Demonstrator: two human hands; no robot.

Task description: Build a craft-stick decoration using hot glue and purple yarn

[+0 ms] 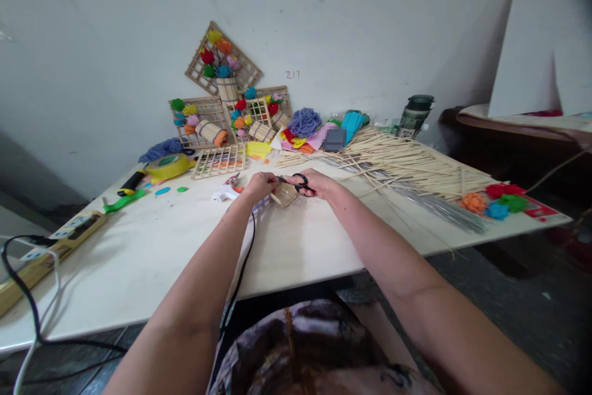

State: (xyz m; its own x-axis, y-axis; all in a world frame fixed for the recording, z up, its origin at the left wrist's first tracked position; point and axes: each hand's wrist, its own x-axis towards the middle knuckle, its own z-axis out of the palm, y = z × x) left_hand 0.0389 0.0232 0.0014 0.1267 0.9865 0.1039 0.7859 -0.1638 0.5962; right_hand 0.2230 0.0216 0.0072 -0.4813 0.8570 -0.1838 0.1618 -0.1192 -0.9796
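In the middle of the table, my right hand (315, 182) is closed around black-handled scissors (302, 183), whose blades point left toward my other hand. My left hand (261, 185) is pinched by the scissor tips, with its fingers together; what it grips is too small to tell. Just below the scissors lies a small tan piece (285, 196) that looks like a row of short sticks. A white glue gun (225, 194) with an orange part rests left of my left hand, partly hidden by the wrist.
Stick lattices with paper flowers (223, 60) lean on the wall. Loose sticks (398, 158) and grey wires (444, 213) spread rightward. Purple yarn (305, 122), yellow tape (169, 167), a utility knife (132, 183), a bottle (415, 116), paper flowers (497, 209) and a power strip (65, 244) surround the workspace.
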